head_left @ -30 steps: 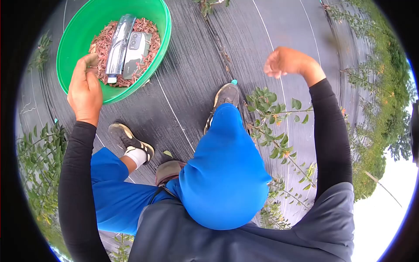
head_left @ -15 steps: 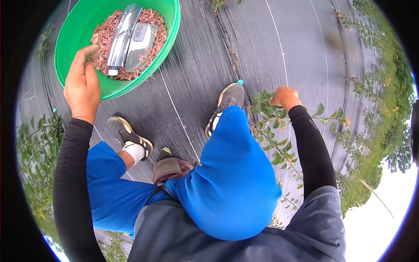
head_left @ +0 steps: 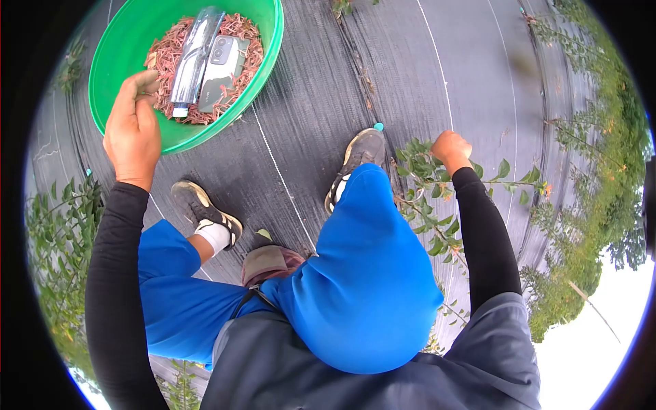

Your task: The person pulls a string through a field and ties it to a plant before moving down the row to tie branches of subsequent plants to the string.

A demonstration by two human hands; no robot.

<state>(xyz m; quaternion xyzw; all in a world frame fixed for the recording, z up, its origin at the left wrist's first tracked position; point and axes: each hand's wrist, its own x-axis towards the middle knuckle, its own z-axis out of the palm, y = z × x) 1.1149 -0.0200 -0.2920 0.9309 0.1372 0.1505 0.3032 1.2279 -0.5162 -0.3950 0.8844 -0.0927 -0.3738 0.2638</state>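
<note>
My left hand (head_left: 135, 133) is in front of the near-left rim of a green tub (head_left: 116, 65), its fingers loosely bent and a gap showing between thumb and forefinger. I see nothing in its grasp, though the palm side is partly hidden. Inside the tub lie many reddish-pink, thin dried-looking pieces (head_left: 249, 31). A clear plastic bottle (head_left: 195, 65) with a white cap and a grey smartphone (head_left: 222, 72) rest on them. My right hand (head_left: 452, 150) is a closed fist beside a leafy branch (head_left: 437, 181) with orange blossoms; whatever it holds is hidden.
Black ground sheet (head_left: 307, 82) with white lines spreads under my shoes (head_left: 362, 154). Leafy shrubs (head_left: 65, 253) stand at the left, more greenery (head_left: 601, 137) at the right. A cap-like grey and maroon item (head_left: 266, 265) is below my legs. A thin dark pipe (head_left: 355, 61) runs along the sheet.
My right hand has shifted slightly to the right and up, off the branch's leaves. My left hand keeps its pose beside the tub; the whole view has slid a little.
</note>
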